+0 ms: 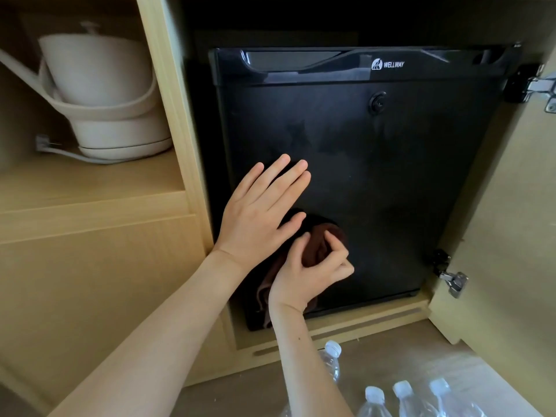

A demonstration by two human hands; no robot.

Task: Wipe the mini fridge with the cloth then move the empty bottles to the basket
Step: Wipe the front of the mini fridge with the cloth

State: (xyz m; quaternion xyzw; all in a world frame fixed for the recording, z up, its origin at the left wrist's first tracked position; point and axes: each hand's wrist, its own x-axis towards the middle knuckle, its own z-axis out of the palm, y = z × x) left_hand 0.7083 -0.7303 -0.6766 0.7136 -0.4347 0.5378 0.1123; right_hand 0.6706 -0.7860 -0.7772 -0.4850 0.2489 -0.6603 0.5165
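Brown cloth [319, 240] is pinched by the right hand [307, 278], just below the spread left hand [255, 218].

One brand name on show

White letters spell "WELLWAY" beside a small white logo on the glossy top band of the black mini fridge [355, 182] door, toward its right; nothing else readable anywhere.

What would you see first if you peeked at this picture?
The big black mini fridge in the wooden cabinet grabs the eye first. Low on its door, the left hand lies flat while the right hand bunches a brown cloth against it. Clear bottles with white caps sit on the floor below.
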